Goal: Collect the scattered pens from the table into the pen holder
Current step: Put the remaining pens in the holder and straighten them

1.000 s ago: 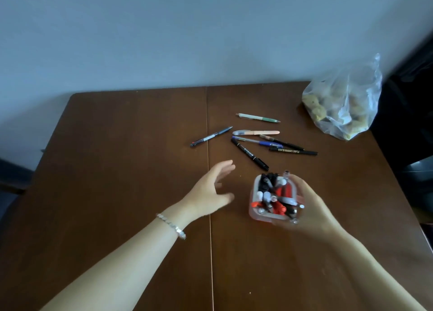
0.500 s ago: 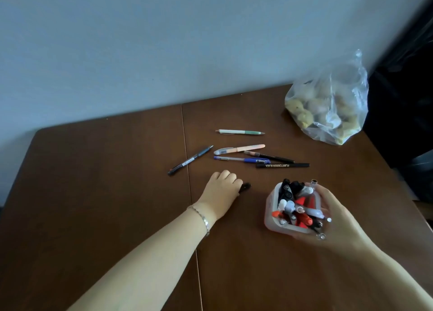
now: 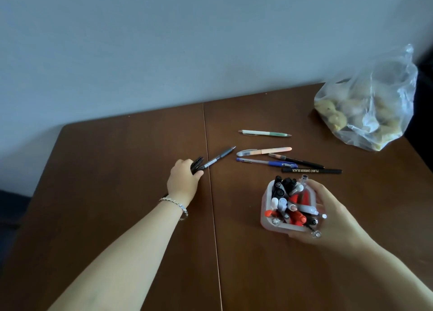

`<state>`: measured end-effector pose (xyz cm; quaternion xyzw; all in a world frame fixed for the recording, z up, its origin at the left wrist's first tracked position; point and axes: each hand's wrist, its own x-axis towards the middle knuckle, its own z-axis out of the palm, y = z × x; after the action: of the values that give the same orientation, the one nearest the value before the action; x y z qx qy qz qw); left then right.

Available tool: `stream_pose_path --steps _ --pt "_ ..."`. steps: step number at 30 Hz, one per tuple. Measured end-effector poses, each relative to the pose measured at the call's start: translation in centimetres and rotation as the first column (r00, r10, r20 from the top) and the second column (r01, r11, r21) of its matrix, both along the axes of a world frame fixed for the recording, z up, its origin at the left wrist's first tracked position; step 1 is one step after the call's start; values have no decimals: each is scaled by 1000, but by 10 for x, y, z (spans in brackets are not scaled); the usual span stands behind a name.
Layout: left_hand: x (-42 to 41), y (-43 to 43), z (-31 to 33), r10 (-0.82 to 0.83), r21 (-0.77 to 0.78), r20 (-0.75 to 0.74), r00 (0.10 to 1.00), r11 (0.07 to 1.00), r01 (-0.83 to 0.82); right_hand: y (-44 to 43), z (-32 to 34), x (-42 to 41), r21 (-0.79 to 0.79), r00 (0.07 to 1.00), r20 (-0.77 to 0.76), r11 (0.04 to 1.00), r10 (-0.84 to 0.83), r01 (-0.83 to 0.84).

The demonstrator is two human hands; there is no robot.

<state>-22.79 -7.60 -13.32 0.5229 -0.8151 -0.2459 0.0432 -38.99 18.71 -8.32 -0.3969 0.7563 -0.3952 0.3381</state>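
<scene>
My left hand [image 3: 184, 179] reaches mid-frame, fist closed around a black marker [image 3: 197, 163]. My right hand [image 3: 328, 213] cups the pen holder [image 3: 267, 207]. One black pen [image 3: 311, 170] reads "PLANT CARBON BLACK".

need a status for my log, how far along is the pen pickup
Done: the pen holder, gripped by the right hand, is already packed with pens. In hand: the left hand is shut on a black marker, touching the clear pen. Left: five more pens, including the green pen.

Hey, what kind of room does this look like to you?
Probably a home room, though hard to say: a brown wooden table against a plain wall, a plastic bag of food on it, loose pens.
</scene>
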Motion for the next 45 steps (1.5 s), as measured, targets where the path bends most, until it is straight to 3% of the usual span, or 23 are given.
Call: stream_pose_path --steps 3,6,10,15,19,23,28,35,39,40,43,45 --pt "5 7 1 -32 -78 -40 999 997 28 0 -5 -1 22 1000 21 1000 -15 14" --pt "20 17 19 -61 -151 -219 974 988 28 2 -6 -2 17 1000 18 1000 6 -6" --pt "38 36 74 121 -10 -588 800 988 -157 0 -3 1 53 1000 11 998 -26 25" --pt "51 50 112 280 185 -727 627 959 -214 -4 12 7 61 999 15 997 -51 50" --pt "43 74 124 229 230 -782 580 970 -72 -6 20 11 59 998 12 997 -57 56" --pt "18 96 143 169 229 -903 394 967 110 -6 20 11 70 998 -4 995 -66 66" --pt "-37 122 155 164 249 -949 270 915 317 -4 19 9 82 998 0 995 -61 60" --pt "-60 152 114 44 249 -888 458 883 398 -2 20 10 45 997 22 996 -77 76" --pt "-50 156 100 -280 87 -716 639 873 480 -1 16 7 38 998 12 998 -57 57" --pt "-49 154 99 -329 50 -679 657 871 488 0 15 7 46 998 12 997 -56 55" --pt "-41 148 101 -266 28 -717 644 912 409 -1 15 7 59 998 5 996 -69 68" --pt "-37 144 99 -375 -131 -688 621 906 402 0 15 6 68 997 17 995 -69 67"
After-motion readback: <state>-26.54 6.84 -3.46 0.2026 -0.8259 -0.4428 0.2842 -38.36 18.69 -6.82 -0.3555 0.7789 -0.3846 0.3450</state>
